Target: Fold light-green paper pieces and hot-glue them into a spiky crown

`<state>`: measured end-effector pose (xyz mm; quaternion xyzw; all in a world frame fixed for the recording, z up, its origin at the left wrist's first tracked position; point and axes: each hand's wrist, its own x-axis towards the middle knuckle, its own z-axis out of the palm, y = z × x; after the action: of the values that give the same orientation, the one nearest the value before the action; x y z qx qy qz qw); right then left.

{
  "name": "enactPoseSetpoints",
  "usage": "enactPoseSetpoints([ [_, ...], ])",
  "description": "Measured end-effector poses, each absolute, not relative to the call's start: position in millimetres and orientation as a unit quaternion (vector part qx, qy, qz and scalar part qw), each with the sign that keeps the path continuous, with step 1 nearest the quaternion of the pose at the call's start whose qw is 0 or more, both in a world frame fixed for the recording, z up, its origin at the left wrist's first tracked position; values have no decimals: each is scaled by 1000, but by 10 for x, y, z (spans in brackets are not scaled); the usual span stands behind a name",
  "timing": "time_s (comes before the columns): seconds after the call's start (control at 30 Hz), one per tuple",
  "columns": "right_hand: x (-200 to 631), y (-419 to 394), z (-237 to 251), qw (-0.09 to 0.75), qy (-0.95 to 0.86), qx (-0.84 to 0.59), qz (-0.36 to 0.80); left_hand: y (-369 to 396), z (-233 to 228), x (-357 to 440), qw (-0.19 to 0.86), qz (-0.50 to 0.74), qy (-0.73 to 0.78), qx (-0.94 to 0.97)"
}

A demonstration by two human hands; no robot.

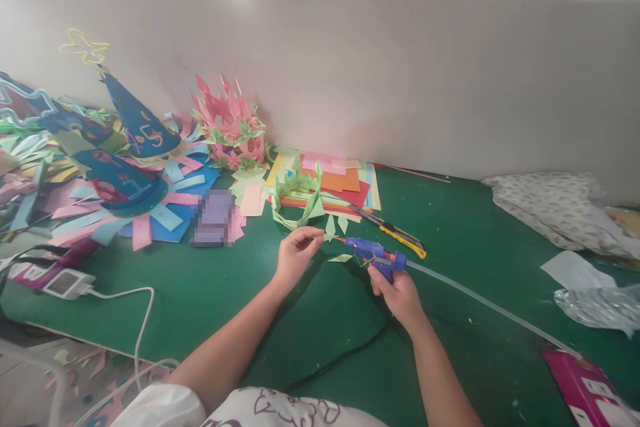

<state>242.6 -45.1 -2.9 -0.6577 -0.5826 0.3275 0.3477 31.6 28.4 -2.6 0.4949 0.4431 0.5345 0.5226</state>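
My right hand (397,290) is wrapped round the handle of a blue hot glue gun (367,248), with a long clear glue stick (480,300) running out of its back. Its nozzle points left and meets, or nearly meets, a small light green paper leaf (330,227). The leaf is pinched between the fingertips of my left hand (300,252). Just beyond that hand stands a green folded-paper crown (297,203). A loose green paper leaf (341,258) lies below the nozzle, and another paper leaf (343,223) lies behind it.
A yellow utility knife (400,239) lies behind the glue gun, near stacked coloured paper (345,180). Pink paper crowns (233,123) and blue cone hats (140,123) stand left. A charger with a white cable (145,307) is front left, a magenta power strip (585,387) front right.
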Motion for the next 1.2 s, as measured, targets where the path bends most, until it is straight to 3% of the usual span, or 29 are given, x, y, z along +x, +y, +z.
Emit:
enactPoseSetpoints([
  [0.37,2451,-458,-22,350,-567,-673,322,285,18,306,527,545,447,475],
  [0.6,2409,-423,-17,464,-485,-637,379,285,21,296,540,556,432,461],
  [0.7,2430,-415,-8,497,-448,-658,346,283,29,279,548,559,426,453],
  [0.9,2567,-431,38,373,-454,-775,232,274,134,171,570,555,422,435],
  [1.2,2595,-463,146,258,-521,-805,115,301,249,-86,526,559,434,472],
])
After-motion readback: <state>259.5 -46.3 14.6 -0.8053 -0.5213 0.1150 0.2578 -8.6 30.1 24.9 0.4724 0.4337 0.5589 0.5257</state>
